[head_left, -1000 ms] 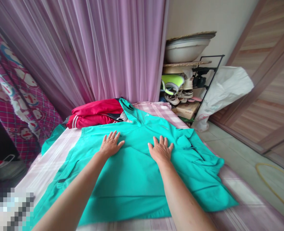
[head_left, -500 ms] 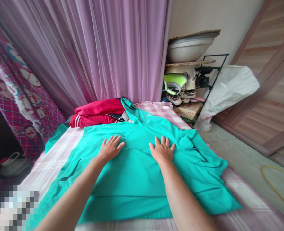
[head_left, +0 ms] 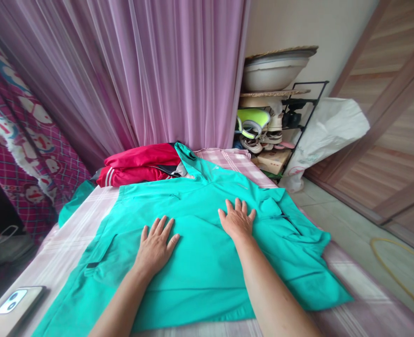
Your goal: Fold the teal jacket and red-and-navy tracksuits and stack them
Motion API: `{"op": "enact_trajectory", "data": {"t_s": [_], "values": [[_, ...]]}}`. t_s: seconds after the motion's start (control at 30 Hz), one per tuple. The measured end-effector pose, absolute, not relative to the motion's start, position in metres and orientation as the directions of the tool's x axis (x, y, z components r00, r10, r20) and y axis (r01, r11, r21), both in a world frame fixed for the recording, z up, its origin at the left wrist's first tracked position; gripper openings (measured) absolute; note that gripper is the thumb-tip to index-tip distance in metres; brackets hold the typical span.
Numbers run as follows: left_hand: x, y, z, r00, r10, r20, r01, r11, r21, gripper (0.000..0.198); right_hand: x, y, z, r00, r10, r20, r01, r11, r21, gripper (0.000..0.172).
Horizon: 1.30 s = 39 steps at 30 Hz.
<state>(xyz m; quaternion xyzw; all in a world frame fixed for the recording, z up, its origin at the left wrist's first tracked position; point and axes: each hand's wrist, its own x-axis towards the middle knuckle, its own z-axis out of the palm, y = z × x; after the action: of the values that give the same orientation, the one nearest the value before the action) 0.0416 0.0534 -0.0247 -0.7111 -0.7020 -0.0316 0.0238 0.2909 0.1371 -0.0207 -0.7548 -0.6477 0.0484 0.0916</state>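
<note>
A turquoise jacket (head_left: 200,276) lies spread flat on a bed with a pink checked sheet (head_left: 70,243). My left hand (head_left: 155,246) rests palm down on the jacket's middle, fingers spread and open. My right hand (head_left: 238,219) lies flat on the jacket further up and to the right, fingers apart. Neither hand holds anything. The jacket's right sleeve (head_left: 298,243) is bunched toward the bed's right edge.
A folded red garment (head_left: 140,166) sits at the head of the bed by a purple curtain (head_left: 151,70). A phone (head_left: 12,306) lies at the bed's near left corner. A shoe rack (head_left: 273,126) with a basin (head_left: 273,70) and a white sack (head_left: 326,135) stand to the right.
My left hand has slid down the jacket toward me, about a hand's length. My right hand has stayed in place. The phone at lower left has come into clear view.
</note>
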Motion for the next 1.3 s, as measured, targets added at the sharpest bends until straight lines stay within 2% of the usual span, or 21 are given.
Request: {"op": "enact_trajectory", "data": {"t_s": [0.4,0.53,0.7,0.77,0.93,1.17,1.3], "values": [[0.044,0.053,-0.023,0.012,0.996,0.092,1.000,-0.015,0.026,0.060,0.291,0.136,-0.013,0.134,0.991,-0.007,0.974,-0.133,-0.185,0.060],[0.046,0.052,-0.020,0.006,0.998,0.070,1.000,-0.008,0.027,0.060,0.288,0.142,-0.002,0.050,0.998,-0.024,0.981,-0.054,-0.186,0.061],[0.045,0.052,-0.022,0.007,0.998,0.062,1.000,-0.008,0.023,0.062,0.302,0.190,-0.001,-0.137,0.988,-0.078,0.984,0.126,-0.125,0.057],[0.044,0.052,-0.025,0.012,0.996,0.084,1.000,-0.014,0.023,0.061,0.316,0.213,-0.005,-0.103,0.989,-0.105,0.989,0.090,-0.113,0.057],[0.044,0.052,-0.030,0.018,0.995,0.100,0.999,-0.022,0.039,0.061,0.337,0.244,-0.016,0.128,0.988,-0.089,0.985,-0.137,-0.106,0.059],[0.050,0.048,-0.025,0.007,0.993,0.119,0.998,-0.015,0.063,0.058,0.338,0.248,-0.019,0.129,0.986,-0.101,0.987,-0.138,-0.084,0.064],[0.051,0.047,-0.021,-0.009,0.995,0.099,0.993,-0.003,0.118,0.059,0.332,0.245,-0.007,0.154,0.976,-0.151,0.985,-0.164,-0.057,0.064]]}}
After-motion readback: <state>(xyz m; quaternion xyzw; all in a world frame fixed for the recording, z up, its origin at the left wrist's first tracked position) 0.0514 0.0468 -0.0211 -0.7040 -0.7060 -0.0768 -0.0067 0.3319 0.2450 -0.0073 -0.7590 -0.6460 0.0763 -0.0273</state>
